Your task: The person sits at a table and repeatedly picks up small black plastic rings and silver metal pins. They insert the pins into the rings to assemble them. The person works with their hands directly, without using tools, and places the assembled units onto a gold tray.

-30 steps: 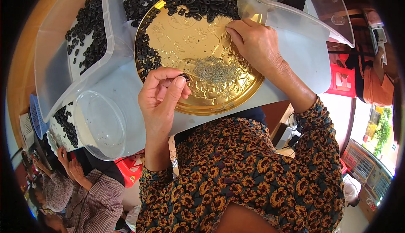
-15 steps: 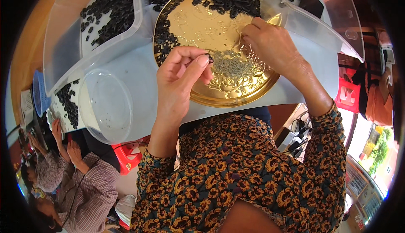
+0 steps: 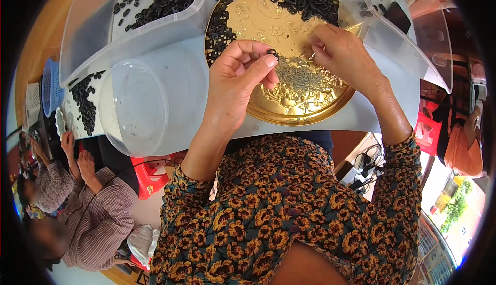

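Observation:
Between thumb and forefinger, my left hand (image 3: 235, 78) pinches a small black oval piece with holes (image 3: 272, 53). It is held over the near left part of a round golden tray (image 3: 297, 121). My right hand (image 3: 343, 52) hovers over the tray's right side with its fingers drawn together; a tiny shiny bit shows at the fingertips, too small to name. Below the hands lies a heap of small thin grey metal pins (image 3: 299, 78). Many loose black pieces (image 3: 302, 1) lie along the tray's far rim, others along its left rim.
A clear plastic bin (image 3: 129, 47) with black pieces stands left of the tray, another clear bin (image 3: 408, 42) to the right. A round clear tub (image 3: 137, 109) sits near the left edge beside a blue basket (image 3: 52, 86). Other people (image 3: 95, 218) sit at the left.
My right hand has drawn back a little from the small shiny metal bits, fingertips still together. My left hand keeps its pinch on the black piece. The whole view has shifted slightly.

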`<state>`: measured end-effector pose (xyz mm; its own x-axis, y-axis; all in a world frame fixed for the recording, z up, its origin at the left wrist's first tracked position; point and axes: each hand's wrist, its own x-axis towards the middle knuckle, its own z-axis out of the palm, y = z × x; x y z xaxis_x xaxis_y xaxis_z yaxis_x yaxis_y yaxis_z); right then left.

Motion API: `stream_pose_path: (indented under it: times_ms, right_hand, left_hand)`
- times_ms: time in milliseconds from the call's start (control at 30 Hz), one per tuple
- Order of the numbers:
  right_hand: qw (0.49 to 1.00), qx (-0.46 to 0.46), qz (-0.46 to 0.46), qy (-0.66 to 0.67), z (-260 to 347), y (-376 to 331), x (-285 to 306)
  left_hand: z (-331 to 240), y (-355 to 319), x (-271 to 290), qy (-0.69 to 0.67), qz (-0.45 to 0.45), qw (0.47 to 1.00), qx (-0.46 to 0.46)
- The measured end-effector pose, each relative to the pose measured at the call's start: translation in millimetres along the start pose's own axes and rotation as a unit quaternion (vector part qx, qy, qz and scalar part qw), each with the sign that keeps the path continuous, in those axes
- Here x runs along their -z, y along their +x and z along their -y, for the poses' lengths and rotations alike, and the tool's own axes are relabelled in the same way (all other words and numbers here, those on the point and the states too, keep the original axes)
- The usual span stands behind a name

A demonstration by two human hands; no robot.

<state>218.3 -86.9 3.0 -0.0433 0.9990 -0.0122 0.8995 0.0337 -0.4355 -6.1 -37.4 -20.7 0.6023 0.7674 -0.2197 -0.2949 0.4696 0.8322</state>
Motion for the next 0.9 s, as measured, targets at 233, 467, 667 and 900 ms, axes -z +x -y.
stream_pose_path:
  times_ms: [233, 467, 667, 900]
  right_hand:
    - [0.912, -0.145, -0.002, 0.384, 15, -6, -5]
    - [0.896, -0.123, 0.003, 0.426, 28, -4, -8]
    - [0.882, -0.123, -0.034, 0.454, 39, -3, -11]
    - [0.858, -0.116, -0.090, 0.493, 47, 0, -24]
  left_hand:
    - [-2, 2, -3, 0.018, -0.014, 1.000, 0.001]
    - [-2, 5, -3, 0.008, -0.010, 1.000, -0.010]
    - [-4, 5, -3, 0.018, -0.016, 1.000, -0.013]
    - [-9, 3, -8, 0.044, -0.026, 0.999, -0.020]
